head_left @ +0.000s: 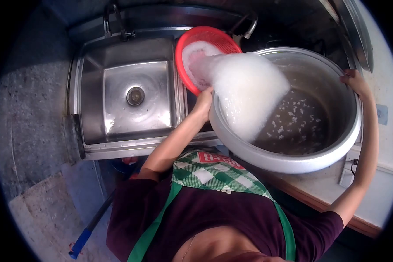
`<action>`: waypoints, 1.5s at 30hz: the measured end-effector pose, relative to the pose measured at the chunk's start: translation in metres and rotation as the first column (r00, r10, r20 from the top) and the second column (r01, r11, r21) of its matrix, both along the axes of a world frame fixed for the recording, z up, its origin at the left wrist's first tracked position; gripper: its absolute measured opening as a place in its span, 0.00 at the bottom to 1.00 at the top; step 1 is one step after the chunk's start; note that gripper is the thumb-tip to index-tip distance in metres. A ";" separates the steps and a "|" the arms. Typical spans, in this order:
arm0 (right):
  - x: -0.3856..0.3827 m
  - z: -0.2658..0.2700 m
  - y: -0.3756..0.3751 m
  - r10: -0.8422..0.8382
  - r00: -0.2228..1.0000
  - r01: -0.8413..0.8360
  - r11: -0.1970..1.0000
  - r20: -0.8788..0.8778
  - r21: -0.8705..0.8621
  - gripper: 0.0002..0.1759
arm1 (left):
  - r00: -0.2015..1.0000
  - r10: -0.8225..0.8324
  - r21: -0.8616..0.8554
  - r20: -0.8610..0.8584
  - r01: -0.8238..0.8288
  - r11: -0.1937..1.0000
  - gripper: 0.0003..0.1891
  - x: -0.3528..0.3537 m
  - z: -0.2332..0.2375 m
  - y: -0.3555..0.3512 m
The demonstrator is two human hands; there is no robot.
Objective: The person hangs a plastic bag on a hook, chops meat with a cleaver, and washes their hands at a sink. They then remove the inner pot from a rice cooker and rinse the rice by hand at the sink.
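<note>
A large silvery pot [284,165] is tilted to the left between my two hands. White rice [249,91] and cloudy water slide over its left rim into a red strainer basket [184,72] beside the sink. Some grains stick to the pot's bare bottom. My left hand [204,105] is closed on the pot's left edge, close to the basket's lower rim; its fingers are partly hidden. At the upper right edge of the pot, my right hand [357,84] has its fingers wrapped round the rim.
A steel sink [137,96] with a round drain lies to the left. Behind it stand one faucet [113,22] and, farther right, another faucet spout [251,27]. A blue-ended pole [81,243] leans at the lower left. Wall sockets [348,168] are at the right.
</note>
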State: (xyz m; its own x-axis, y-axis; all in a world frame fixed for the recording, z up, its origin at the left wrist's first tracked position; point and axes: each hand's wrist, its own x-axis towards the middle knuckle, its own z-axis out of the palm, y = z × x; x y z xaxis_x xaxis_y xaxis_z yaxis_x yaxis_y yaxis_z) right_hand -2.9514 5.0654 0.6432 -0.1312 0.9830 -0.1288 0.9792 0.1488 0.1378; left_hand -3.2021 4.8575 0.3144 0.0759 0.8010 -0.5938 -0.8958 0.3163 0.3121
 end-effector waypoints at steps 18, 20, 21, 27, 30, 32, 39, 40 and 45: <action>-0.060 0.008 0.008 0.182 0.952 -0.203 0.977 0.246 0.062 0.21 | 0.986 0.026 -0.028 0.166 -0.022 0.999 0.19 0.014 -0.025 0.005; -0.060 0.008 0.011 0.182 0.956 -0.197 0.979 0.231 0.042 0.20 | 0.983 0.025 -0.048 0.181 -0.016 0.999 0.19 0.013 -0.021 0.005; -0.060 0.009 0.012 0.182 0.957 -0.195 0.980 0.224 0.033 0.20 | 0.983 0.024 -0.059 0.183 -0.013 0.998 0.19 0.013 -0.017 0.004; -0.032 0.013 0.013 0.148 0.967 -0.144 0.989 0.208 -0.030 0.22 | 0.985 0.037 -0.037 0.171 -0.031 0.999 0.19 0.018 -0.018 0.009; -0.002 0.004 0.017 0.120 0.991 -0.119 0.993 0.067 -0.015 0.23 | 0.987 0.028 -0.029 0.157 -0.024 0.999 0.20 0.021 -0.011 0.013; 0.009 -0.004 0.008 0.073 0.997 -0.073 0.997 0.000 -0.001 0.26 | 0.989 0.019 -0.034 0.147 -0.014 0.999 0.20 0.022 -0.007 0.015; 0.016 -0.015 0.009 0.051 0.998 -0.051 0.999 -0.026 -0.003 0.27 | 0.993 0.003 -0.110 0.122 0.011 0.994 0.21 0.043 -0.018 0.019; 0.019 -0.019 0.012 0.061 0.997 -0.062 0.998 -0.056 -0.006 0.27 | 0.994 0.003 -0.121 0.114 0.010 0.993 0.22 0.046 -0.019 0.019; 0.026 -0.031 0.016 0.064 0.988 -0.059 0.997 -0.139 0.043 0.26 | 0.996 -0.013 -0.062 0.085 0.018 0.998 0.20 0.051 -0.026 0.019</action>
State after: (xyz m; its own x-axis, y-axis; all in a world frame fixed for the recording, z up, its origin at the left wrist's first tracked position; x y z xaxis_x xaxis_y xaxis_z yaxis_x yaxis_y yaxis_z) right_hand -2.9255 5.0816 0.6122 -0.2055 0.9763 -0.0672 0.9784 0.2064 0.0068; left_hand -3.1509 4.8761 0.2886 0.1404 0.7610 -0.6334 -0.9131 0.3468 0.2143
